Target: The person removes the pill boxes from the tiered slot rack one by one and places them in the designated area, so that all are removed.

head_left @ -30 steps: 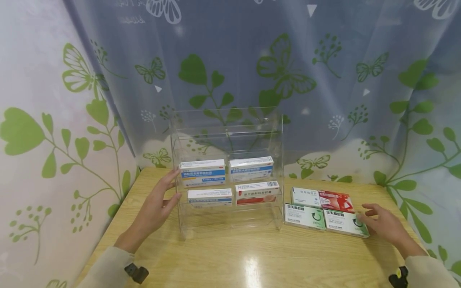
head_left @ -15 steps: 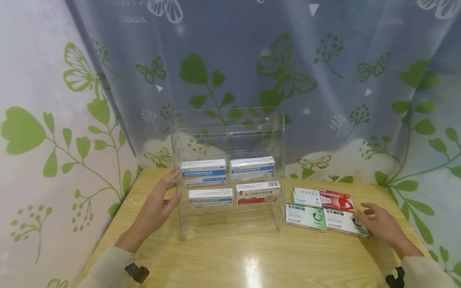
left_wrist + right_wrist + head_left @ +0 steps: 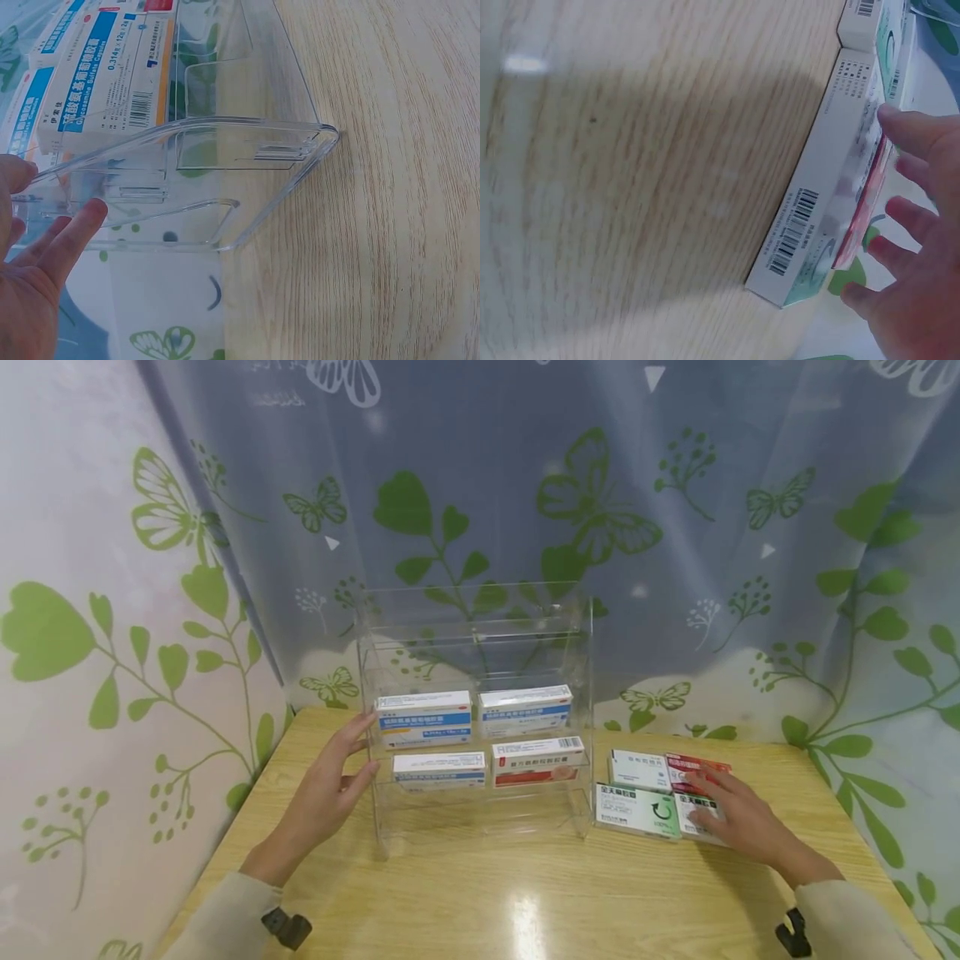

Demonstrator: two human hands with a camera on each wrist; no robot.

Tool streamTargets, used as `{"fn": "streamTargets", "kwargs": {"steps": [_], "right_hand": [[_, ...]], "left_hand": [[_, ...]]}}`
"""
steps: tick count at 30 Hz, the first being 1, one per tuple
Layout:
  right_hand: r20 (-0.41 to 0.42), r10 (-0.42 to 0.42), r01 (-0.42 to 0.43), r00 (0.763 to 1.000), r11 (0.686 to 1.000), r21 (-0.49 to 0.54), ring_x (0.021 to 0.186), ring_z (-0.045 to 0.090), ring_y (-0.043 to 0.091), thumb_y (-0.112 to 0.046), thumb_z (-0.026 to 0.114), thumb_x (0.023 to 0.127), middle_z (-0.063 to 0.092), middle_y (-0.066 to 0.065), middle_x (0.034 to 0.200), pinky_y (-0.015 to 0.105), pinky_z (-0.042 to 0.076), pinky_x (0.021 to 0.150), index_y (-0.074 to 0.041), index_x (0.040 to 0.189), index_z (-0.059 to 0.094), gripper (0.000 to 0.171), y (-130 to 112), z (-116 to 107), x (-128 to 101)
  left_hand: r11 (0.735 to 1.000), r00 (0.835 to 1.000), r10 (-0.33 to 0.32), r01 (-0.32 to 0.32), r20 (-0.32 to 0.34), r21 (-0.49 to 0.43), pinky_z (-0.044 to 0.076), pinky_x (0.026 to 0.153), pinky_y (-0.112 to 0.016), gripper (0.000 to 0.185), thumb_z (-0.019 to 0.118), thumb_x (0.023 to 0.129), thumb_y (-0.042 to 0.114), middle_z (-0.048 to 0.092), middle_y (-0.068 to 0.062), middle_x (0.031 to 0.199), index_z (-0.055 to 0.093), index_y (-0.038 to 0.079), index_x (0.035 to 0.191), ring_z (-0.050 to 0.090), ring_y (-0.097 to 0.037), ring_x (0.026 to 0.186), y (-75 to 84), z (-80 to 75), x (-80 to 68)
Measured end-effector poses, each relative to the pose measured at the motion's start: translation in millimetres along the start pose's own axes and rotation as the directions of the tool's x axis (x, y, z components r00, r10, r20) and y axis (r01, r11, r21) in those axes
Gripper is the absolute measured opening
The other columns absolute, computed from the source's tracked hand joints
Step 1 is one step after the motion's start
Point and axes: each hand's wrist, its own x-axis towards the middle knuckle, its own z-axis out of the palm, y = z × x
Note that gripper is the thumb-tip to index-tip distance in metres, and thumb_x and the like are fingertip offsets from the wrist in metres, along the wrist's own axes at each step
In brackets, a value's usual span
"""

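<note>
A clear acrylic display rack [image 3: 589,693] stands on the table, with several medicine boxes on its tiers. My left hand [image 3: 318,797] touches the rack's left side with its fingertips, fingers extended; the left wrist view shows them beside the clear side panel [image 3: 225,122]. To the right of the rack, medicine boxes lie flat in two rows. My right hand [image 3: 738,827] is over the right-hand pair, fingers spread. Its fingers overlap the red box [image 3: 678,768], and its thumb is at the green-and-white box [image 3: 686,810], both partly covered. The right wrist view shows that box's barcoded side [image 3: 810,180].
On the rack sit blue-and-white boxes [image 3: 423,731] and a red-and-white box [image 3: 536,768]. Left of the right hand lie another green-and-white box [image 3: 633,814] and a white box [image 3: 637,770]. A patterned curtain [image 3: 480,468] hangs behind the wooden table [image 3: 450,902].
My right hand has moved left from the outer end of the near green-and-white box to over the right-hand pair. My left hand and the rack have stayed in place.
</note>
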Motion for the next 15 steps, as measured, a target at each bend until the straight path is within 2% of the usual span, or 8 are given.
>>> {"fn": "streamTargets", "kwargs": {"steps": [5,15], "right_hand": [[0.034,-0.020,0.019,0.999,0.999,0.044,0.137,0.048,0.065,-0.017,0.077,0.102,0.050,0.040,0.155,0.080,0.047,0.106,0.011,0.144,0.061,0.054,3.9,2.8,-0.5],[0.027,-0.026,0.024,0.999,0.997,0.068,0.138,0.050,0.064,-0.021,0.077,0.102,0.053,0.037,0.153,0.079,0.048,0.105,0.008,0.144,0.063,0.053,5.6,1.2,-0.2]], "left_hand": [[1.000,1.000,0.009,-0.009,-0.001,-0.002,0.072,0.082,-0.037,0.079,0.067,0.103,-0.009,0.033,-0.025,0.174,0.034,0.015,0.171,0.065,-0.055,0.129,1.0,0.4,1.3],[1.000,1.000,-0.001,0.001,-0.001,0.019,0.072,0.080,-0.039,0.079,0.068,0.103,-0.008,0.034,-0.024,0.174,0.034,0.017,0.171,0.066,-0.053,0.129,1.1,-0.2,0.1]]}}
